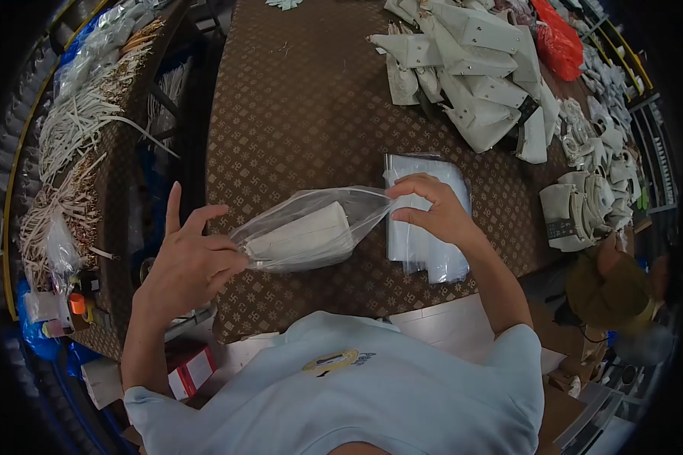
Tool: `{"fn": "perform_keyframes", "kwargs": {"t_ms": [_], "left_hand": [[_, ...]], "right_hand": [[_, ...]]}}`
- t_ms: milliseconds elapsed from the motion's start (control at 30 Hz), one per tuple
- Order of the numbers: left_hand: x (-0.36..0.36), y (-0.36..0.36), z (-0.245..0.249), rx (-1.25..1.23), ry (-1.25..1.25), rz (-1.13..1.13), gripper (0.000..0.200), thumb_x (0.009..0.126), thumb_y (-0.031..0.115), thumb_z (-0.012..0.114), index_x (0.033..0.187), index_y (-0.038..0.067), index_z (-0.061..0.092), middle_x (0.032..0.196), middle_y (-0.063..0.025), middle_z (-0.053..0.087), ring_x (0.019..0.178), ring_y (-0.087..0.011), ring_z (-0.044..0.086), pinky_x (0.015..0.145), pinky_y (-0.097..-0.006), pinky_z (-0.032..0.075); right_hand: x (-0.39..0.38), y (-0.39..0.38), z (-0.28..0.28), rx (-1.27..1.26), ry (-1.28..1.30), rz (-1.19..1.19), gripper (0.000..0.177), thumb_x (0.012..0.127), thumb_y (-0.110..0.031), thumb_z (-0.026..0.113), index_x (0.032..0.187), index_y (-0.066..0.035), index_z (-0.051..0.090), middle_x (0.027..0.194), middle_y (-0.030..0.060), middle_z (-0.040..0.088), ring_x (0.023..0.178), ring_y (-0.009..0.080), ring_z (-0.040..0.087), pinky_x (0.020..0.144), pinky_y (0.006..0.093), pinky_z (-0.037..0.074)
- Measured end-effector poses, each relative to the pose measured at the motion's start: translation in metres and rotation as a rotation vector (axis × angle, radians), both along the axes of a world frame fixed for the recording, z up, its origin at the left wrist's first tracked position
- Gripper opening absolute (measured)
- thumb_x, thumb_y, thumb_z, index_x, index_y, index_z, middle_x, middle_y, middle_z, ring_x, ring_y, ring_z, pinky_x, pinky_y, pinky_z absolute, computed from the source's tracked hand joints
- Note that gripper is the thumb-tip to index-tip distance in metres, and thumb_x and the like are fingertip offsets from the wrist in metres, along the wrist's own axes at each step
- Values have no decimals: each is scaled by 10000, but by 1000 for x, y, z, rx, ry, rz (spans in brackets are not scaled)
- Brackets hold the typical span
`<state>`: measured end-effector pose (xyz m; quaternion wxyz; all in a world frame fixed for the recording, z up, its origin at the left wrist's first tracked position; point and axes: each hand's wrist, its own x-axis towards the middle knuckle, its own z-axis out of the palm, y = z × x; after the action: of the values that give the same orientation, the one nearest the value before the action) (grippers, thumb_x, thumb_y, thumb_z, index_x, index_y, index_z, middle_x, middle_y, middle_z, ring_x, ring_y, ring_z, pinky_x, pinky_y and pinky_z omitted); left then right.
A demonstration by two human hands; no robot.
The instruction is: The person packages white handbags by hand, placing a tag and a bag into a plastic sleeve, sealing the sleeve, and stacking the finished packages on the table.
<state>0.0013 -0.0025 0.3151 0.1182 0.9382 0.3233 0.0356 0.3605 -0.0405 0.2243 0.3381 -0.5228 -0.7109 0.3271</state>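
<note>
A clear plastic bag [281,214] is stretched between my two hands above the patterned tabletop. Inside it lies a cream-white handbag [303,233], tilted, with its details blurred by the film. My left hand [190,262] grips the left end of the plastic, its thumb and some fingers closed there while the index finger points up. At the right end, my right hand [436,208] pinches the corner of the plastic between thumb and fingers. Under and beside my right hand is a stack of flat clear plastic bags [440,258].
White handbags [478,72] are heaped at the back right, near a red plastic bag [560,42]. More white bags [584,205] stand at the right edge. White straps [80,125] cover the left shelf. Another person [615,288] is at lower right.
</note>
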Motion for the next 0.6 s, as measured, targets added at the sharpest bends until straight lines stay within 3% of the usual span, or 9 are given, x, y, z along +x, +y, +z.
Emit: {"fn": "perform_keyframes", "kwargs": {"t_ms": [233, 300, 433, 500, 600], "left_hand": [[-4, 2, -2, -34, -6, 30, 75, 702, 140, 729, 760, 185, 714, 786, 63, 662, 1162, -220, 468, 1121, -594, 50], [-5, 3, -3, -20, -17, 43, 62, 705, 147, 725, 760, 174, 713, 775, 53, 663, 1154, -221, 475, 1126, -582, 49], [-10, 10, -4, -7, 35, 100, 57, 706, 160, 723, 762, 168, 713, 761, 44, 664, 1146, -230, 486, 1129, -568, 52], [-16, 18, -7, -139, 96, 144, 100, 697, 231, 737, 762, 158, 716, 730, 16, 660, 1144, -241, 490, 1128, -557, 59], [1, 18, 8, -145, 187, 199, 225, 690, 311, 743, 812, 125, 711, 784, -15, 664, 1144, -253, 492, 1117, -564, 72]], "right_hand": [[-3, 14, -16, 16, 89, 17, 121, 765, -151, 720, 858, -87, 677, 855, 9, 666, 868, 199, 590, 835, 331, 433], [-4, 16, -15, 120, -45, 16, 93, 773, -127, 709, 821, -72, 651, 828, 18, 655, 859, 207, 586, 805, 331, 439], [-7, 15, -18, 153, -64, 18, 79, 791, -101, 687, 790, -59, 621, 796, 33, 631, 837, 213, 572, 760, 329, 444], [-14, 12, -16, 121, 8, 42, 81, 797, -89, 675, 792, -57, 601, 784, 41, 607, 818, 227, 554, 715, 330, 449], [-19, 10, -11, 159, -15, 47, 83, 801, -77, 664, 810, -55, 584, 796, 45, 595, 816, 241, 543, 690, 325, 453]]}}
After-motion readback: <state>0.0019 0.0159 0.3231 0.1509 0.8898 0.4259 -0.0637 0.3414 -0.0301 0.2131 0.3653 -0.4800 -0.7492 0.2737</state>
